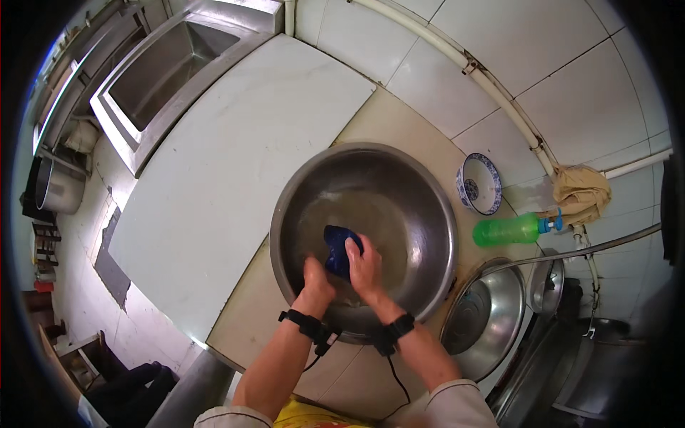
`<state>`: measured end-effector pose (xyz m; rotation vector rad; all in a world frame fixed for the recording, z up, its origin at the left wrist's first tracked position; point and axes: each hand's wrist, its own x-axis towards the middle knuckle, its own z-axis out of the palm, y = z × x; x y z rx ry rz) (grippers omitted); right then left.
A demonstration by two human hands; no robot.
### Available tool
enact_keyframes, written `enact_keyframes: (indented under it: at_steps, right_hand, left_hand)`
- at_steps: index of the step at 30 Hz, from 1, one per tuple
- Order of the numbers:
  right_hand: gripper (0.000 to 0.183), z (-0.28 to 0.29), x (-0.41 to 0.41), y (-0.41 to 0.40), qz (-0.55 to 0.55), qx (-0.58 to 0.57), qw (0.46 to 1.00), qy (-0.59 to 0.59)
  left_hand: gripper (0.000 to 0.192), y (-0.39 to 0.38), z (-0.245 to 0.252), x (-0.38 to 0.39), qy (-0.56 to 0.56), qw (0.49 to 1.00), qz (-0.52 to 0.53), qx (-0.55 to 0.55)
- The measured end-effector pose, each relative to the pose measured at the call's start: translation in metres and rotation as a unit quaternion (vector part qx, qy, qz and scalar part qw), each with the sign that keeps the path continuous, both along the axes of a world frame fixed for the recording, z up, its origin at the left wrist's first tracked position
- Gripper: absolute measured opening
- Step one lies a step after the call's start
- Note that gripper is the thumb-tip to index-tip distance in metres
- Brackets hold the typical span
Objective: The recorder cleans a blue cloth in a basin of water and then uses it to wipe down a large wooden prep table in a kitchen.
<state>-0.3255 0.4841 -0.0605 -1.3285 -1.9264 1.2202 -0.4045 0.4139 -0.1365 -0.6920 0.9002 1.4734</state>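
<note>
A large stainless steel basin (281, 214) holds cloudy water (385, 214). In it, my right hand (366, 267) grips a wet dark blue cloth (337, 241), thumb on top and the rest of the cloth hanging towards the water. Just left of the cloth, my left hand (318, 281) reaches down into the basin. Its fingers are under the murky water, so whether they touch anything is hidden. Both wrists wear black straps with cables.
Right of the basin stand a blue-and-white bowl (484, 182), a green pump bottle (505, 230) lying on its side, and a second metal basin (503, 331). A hose (599, 247) crosses above that basin. A white slab (214, 160) and a steel sink (160, 80) lie left.
</note>
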Motion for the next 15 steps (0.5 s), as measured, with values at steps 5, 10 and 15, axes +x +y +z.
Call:
enact_keyframes:
  at_steps: [5,10,15]
  right_hand:
    - [0.04,0.005,0.009,-0.034,-0.011,0.126,0.992,-0.003]
    - [0.041,-0.059,0.044,0.03,0.067,0.074,0.97,-0.221]
    - [0.059,-0.076,0.067,0.077,-0.039,0.205,0.941,-0.267]
  left_hand:
    - [0.067,-0.004,0.001,0.009,-0.035,0.937,-0.045,0.346]
    - [0.074,0.01,0.076,-0.003,-0.004,0.976,-0.179,0.122]
    - [0.086,-0.003,0.087,-0.024,-0.036,0.991,-0.104,0.076]
